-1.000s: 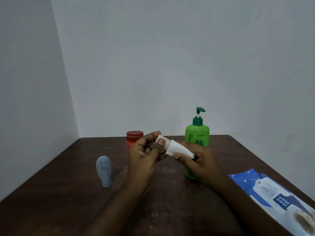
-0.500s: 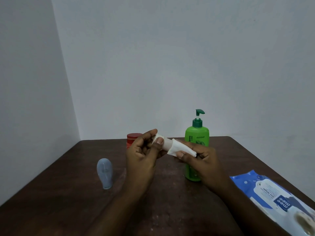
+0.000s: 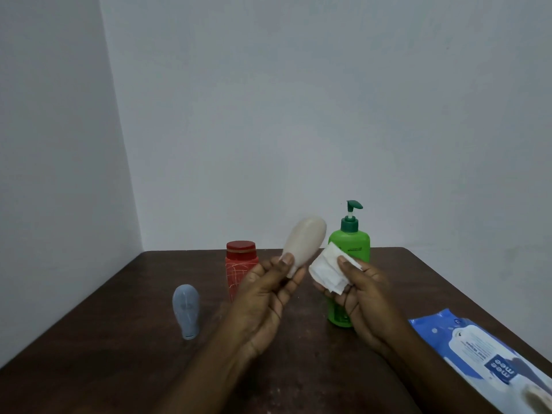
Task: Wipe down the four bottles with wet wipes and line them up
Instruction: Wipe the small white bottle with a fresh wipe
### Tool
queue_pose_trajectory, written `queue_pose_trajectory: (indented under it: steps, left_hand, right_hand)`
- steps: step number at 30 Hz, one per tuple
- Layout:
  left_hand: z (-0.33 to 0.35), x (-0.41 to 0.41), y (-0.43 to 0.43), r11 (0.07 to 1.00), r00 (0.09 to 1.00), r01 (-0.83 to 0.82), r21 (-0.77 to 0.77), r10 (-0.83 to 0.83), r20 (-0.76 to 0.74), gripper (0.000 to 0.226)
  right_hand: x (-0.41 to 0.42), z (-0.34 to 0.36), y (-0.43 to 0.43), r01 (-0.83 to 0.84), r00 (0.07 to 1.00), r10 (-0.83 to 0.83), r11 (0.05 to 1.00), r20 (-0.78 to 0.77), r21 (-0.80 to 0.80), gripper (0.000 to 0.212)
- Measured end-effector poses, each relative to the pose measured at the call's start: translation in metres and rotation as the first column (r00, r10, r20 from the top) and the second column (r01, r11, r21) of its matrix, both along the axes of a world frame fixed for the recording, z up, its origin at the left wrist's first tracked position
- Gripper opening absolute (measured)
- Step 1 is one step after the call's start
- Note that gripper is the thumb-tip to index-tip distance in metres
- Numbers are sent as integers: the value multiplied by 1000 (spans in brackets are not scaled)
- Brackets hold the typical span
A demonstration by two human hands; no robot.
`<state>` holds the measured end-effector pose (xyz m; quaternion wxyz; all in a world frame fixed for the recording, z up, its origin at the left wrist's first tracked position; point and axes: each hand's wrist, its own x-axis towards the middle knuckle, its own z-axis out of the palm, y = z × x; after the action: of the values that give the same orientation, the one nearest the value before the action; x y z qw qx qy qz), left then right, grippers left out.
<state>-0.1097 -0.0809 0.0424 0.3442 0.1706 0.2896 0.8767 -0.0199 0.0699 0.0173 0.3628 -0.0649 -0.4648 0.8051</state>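
Beige bottle (image 3: pixel 305 239) gripped in left hand (image 3: pixel 264 300) fingers, wet wipe (image 3: pixel 325 271) pinched in right hand (image 3: pixel 369 297) fingers

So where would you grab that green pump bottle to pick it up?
Probably the green pump bottle is best wrapped round its wide middle, coming from its right, away from the red jar on its left. It stands upright, and the pump head looks too thin and narrow to lift by.
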Motion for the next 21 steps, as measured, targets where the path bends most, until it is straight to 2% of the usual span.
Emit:
queue_pose_trajectory:
  steps: [3,5,7,12,16,19,21]
  left_hand:
    - [-10,8,8,993,990,-97,-63,91,-104,33]
    - [-15,10,9,957,944,-246,-154,201,-261,42]
    - [-18,11,9,920,903,-335,-205,252,-347,47]
    - [-15,13,7,921,914,-308,-240,216,-344,33]
    - [-14,13,3,936,941,-231,-266,145,-307,33]
    - [-11,15,3,976,977,-126,-180,90,-196,30]
    - [-11,15,3,995,991,-68,-77,58,-122,26]
  right_hand:
    - [1,2,-9,-131,991,131,989,-4,-63,35]
    - [3,3,-13,-201,980,200,973,-23,-116,36]
    - [4,3,-13,-243,970,237,955,-55,-169,35]
    - [5,8,-12,-233,971,211,940,-113,-250,46]
    - [10,19,-6,-165,977,120,949,-177,-268,44]
    - [16,27,3,-110,970,44,957,-240,-268,34]
    - [15,28,8,-35,977,-20,967,-210,-253,34]
